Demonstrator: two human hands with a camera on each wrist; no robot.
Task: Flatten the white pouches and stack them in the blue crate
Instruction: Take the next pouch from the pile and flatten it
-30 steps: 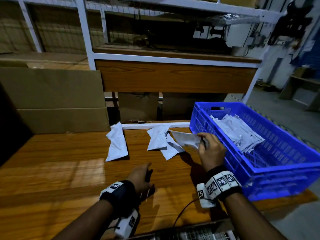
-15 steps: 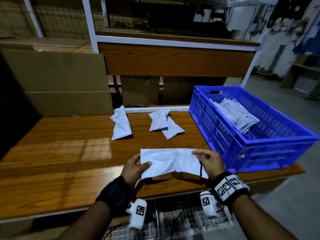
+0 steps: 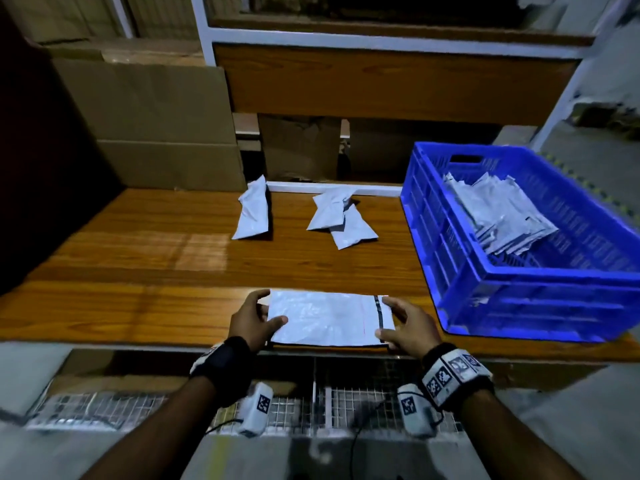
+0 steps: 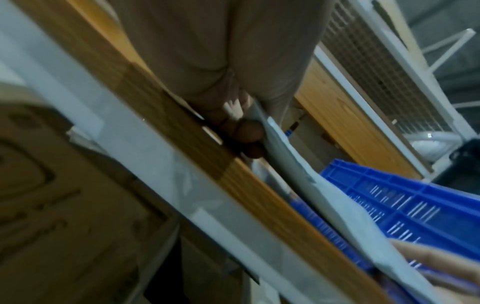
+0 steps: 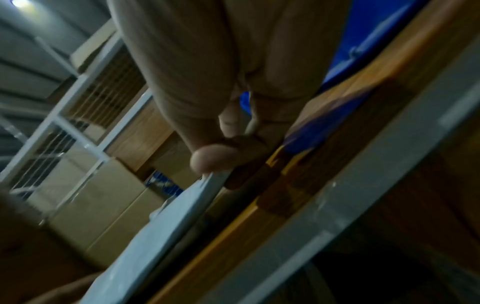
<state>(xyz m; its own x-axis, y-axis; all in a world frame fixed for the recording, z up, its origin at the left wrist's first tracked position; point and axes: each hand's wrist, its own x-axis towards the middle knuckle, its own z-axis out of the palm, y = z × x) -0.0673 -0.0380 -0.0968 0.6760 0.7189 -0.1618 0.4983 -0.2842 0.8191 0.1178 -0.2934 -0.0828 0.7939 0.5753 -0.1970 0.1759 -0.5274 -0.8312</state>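
Observation:
A flattened white pouch (image 3: 329, 318) lies at the table's front edge. My left hand (image 3: 270, 308) pinches its left end, thumb on top. My right hand (image 3: 384, 317) pinches the right end by the dark seal strip. In the left wrist view the fingers (image 4: 250, 131) curl under the pouch (image 4: 324, 195) edge. The right wrist view shows a thumb (image 5: 207, 158) pressing on the pouch (image 5: 161, 222). The blue crate (image 3: 519, 282) stands at the right with a stack of flat pouches (image 3: 498, 216) inside. Three crumpled pouches (image 3: 252, 211) (image 3: 329, 211) (image 3: 353, 230) lie at the table's back.
The wooden table (image 3: 156, 265) is backed by cardboard boxes (image 3: 149, 126) on the left and a white-framed shelf (image 3: 381, 81) behind. A wire-mesh rack (image 3: 346, 403) sits below the front edge. The crate overhangs the table's right side.
One second ago only my right hand held the pouch near the crate. Both hands then stretched it out and have brought it flat down at the table's front edge.

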